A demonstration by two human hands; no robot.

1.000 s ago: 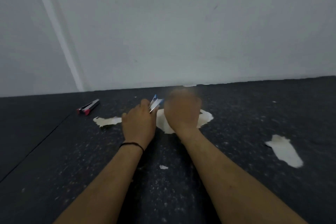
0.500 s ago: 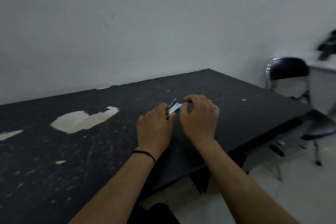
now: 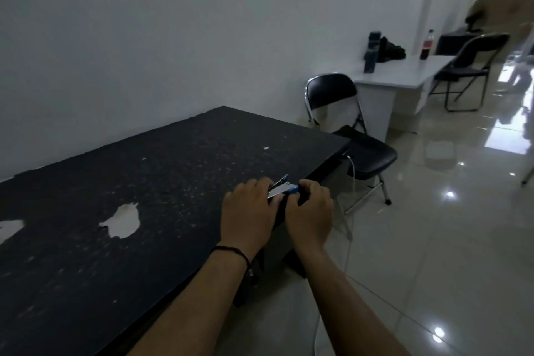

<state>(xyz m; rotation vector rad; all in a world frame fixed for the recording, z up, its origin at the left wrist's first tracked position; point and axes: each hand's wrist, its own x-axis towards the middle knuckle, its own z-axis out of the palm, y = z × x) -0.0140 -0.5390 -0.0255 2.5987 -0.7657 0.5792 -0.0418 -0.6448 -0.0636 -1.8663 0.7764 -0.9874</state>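
A small blue and silver stapler (image 3: pixel 281 188) is held up between both hands over the right front edge of the black table (image 3: pixel 144 182). My left hand (image 3: pixel 248 212) grips its near end, fingers curled round it. My right hand (image 3: pixel 310 212) pinches the stapler's blue far end with curled fingers. Most of the stapler is hidden behind the hands; its jaws look parted.
The worn tabletop has pale patches (image 3: pixel 124 221) where the surface has peeled. A black folding chair (image 3: pixel 351 130) stands just past the table's right end, with a white cable (image 3: pixel 353 179) hanging there. Farther right are a white desk (image 3: pixel 404 72) with a bottle (image 3: pixel 426 45) and another chair (image 3: pixel 469 66). Glossy tiled floor lies to the right.
The view has swung right: the red stapler and the left patches left the view, the chair, desk and floor came in. Both hands still hold the blue stapler, my right hand pinching its end.
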